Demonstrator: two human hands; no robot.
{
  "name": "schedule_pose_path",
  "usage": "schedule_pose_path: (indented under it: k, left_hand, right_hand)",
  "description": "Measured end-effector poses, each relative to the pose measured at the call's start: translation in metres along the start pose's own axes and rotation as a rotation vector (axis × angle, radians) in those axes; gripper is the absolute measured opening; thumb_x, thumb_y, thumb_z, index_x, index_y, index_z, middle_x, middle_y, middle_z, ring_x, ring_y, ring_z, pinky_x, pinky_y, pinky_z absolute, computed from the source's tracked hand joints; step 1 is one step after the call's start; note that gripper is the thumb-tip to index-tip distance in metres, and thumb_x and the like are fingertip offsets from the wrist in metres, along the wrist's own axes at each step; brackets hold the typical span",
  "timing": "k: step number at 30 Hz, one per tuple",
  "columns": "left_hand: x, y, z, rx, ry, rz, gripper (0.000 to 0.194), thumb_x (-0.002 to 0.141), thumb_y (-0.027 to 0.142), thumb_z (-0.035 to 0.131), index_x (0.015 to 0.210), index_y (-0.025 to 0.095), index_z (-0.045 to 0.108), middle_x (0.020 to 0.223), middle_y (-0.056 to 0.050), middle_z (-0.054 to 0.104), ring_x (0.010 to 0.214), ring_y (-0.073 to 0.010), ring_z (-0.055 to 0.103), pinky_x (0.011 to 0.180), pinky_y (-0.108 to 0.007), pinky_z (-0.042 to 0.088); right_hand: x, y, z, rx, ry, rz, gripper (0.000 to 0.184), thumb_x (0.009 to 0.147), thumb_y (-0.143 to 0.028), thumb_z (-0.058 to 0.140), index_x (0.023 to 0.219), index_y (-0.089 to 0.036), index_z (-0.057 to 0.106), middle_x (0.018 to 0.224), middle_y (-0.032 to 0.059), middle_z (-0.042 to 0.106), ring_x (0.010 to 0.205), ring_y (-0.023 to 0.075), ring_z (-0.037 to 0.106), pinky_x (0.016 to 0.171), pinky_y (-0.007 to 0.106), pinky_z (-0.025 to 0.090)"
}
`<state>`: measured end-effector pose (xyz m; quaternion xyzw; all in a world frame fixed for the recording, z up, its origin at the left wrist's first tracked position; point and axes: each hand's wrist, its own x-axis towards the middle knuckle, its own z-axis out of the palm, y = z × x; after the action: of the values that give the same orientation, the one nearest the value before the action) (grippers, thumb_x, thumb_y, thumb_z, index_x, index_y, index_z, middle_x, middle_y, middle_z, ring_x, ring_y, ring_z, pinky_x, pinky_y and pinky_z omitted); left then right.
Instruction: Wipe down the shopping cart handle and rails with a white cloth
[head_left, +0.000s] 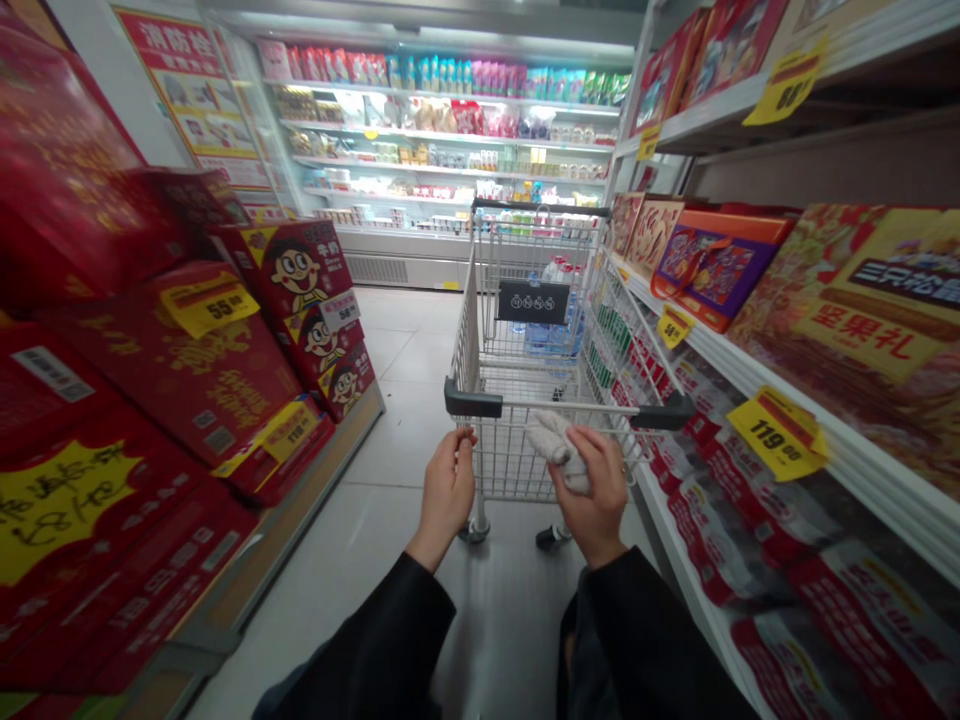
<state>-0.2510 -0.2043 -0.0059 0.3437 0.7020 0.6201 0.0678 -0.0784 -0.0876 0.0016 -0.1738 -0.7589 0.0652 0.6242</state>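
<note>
Left hand (pixel 448 492) on shopping cart (pixel 510 460) — right hand (pixel 591 492) clutching white cloth (pixel 556 450)

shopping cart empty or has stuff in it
Not empty: bottled water with blue labels sits inside the shopping cart, showing through the wire basket toward its far end.

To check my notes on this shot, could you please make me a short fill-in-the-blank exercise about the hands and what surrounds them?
The crumpled white cloth is held by the person's ____ hand. The left hand is nearest to the wire basket of a shopping ____. The yellow price tag on the right shelf shows the large number ____. The boxes stacked on the left are mainly ____.

Missing words: right; cart; 119; red.
</note>
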Motion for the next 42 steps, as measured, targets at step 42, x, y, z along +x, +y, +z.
schedule_pose_path:
  k: [42]
  left_hand:
    - [0.005, -0.004, -0.002, 0.016, 0.01, 0.016, 0.035, 0.096, 0.048, 0.045, 0.106, 0.023, 0.067, 0.103, -0.002, 0.071, 0.099, -0.0165, 0.063, 0.091, -0.029, 0.046]
  right_hand:
    - [-0.011, -0.003, 0.016, 0.056, -0.288, -0.038, 0.045, 0.086, -0.011, 0.065, 0.129, -0.021, 0.063, 0.116, 0.0104, 0.068, 0.109, 0.0251, 0.061, 0.095, 0.044, 0.056]
